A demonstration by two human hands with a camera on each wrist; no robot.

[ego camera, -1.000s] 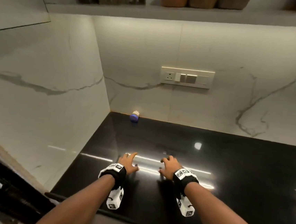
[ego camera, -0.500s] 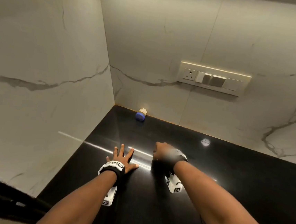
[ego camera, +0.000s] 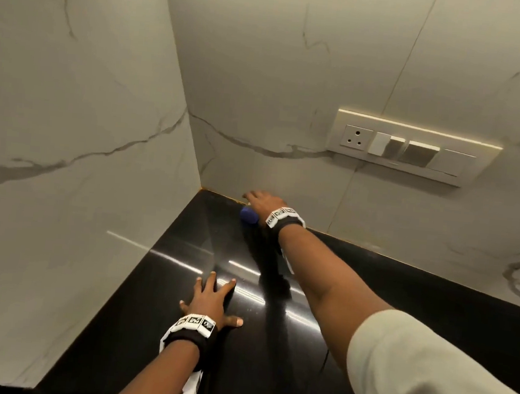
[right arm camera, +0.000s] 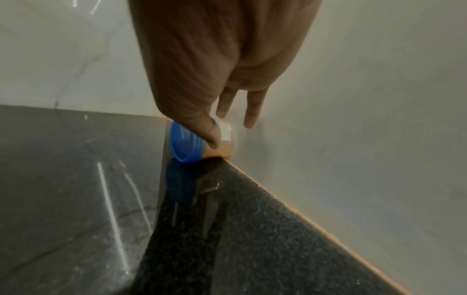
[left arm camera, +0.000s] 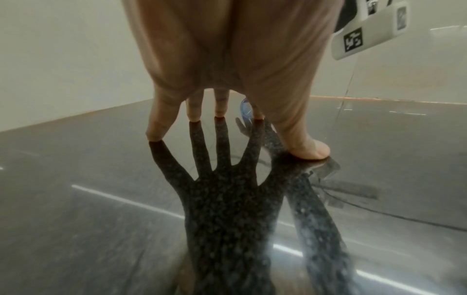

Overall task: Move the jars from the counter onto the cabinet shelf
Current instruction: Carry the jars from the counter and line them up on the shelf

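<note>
A small jar with a blue lid lies on its side on the black counter, against the back wall near the corner. My right hand has reached over it. In the right wrist view the thumb rests on the jar where lid meets body, and two fingers point straight past it toward the wall. My left hand lies flat on the counter with fingers spread, holding nothing. In the left wrist view the left hand stands on its fingertips and the jar's lid shows between the fingers. The cabinet shelf is out of view.
Marble walls meet in a corner left of the jar. A cream switch and socket plate sits on the back wall at the right. A thin dark cable hangs under my right arm.
My right hand has left the counter and reached forward to the jar at the back wall. My head has tilted down, so the shelf has left the view. The left hand stays flat.
</note>
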